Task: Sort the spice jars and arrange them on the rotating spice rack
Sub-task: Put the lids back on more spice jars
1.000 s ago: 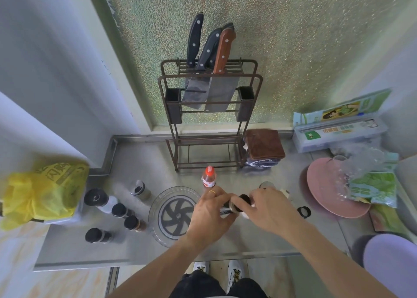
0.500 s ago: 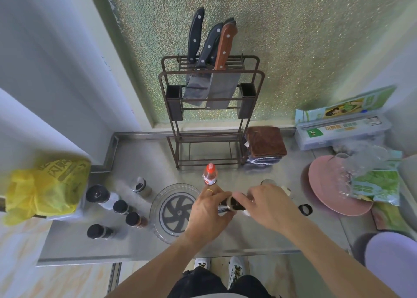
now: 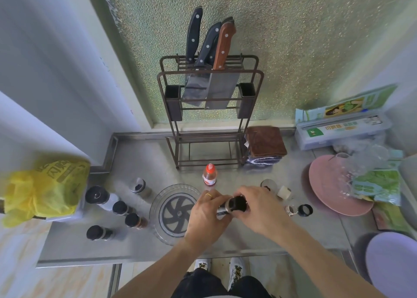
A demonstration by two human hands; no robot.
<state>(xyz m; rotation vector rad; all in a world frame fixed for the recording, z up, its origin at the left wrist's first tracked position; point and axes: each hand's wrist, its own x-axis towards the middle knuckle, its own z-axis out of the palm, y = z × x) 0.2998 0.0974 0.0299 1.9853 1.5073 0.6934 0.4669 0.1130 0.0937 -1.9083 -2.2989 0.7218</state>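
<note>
Both hands hold one spice jar (image 3: 233, 205) sideways above the counter, just right of the clear round rotating rack (image 3: 172, 212). My left hand (image 3: 206, 218) grips its body and my right hand (image 3: 259, 207) wraps its black cap. Several black-capped jars (image 3: 120, 207) stand left of the rack, with a silver-topped shaker (image 3: 140, 184) behind them. A red-capped bottle (image 3: 209, 175) stands behind the rack. Two small jars (image 3: 268, 184) and a loose black cap (image 3: 305, 210) lie to the right.
A metal knife rack (image 3: 209, 117) holding knives stands at the back. A brown cloth (image 3: 265, 143), a pink plate (image 3: 331, 187) with plastic bags and a wrap box (image 3: 343, 128) fill the right. A yellow bag (image 3: 40, 191) sits far left.
The hands stay together on the jar; the black cap now shows more between my right fingers. The view has shifted slightly.
</note>
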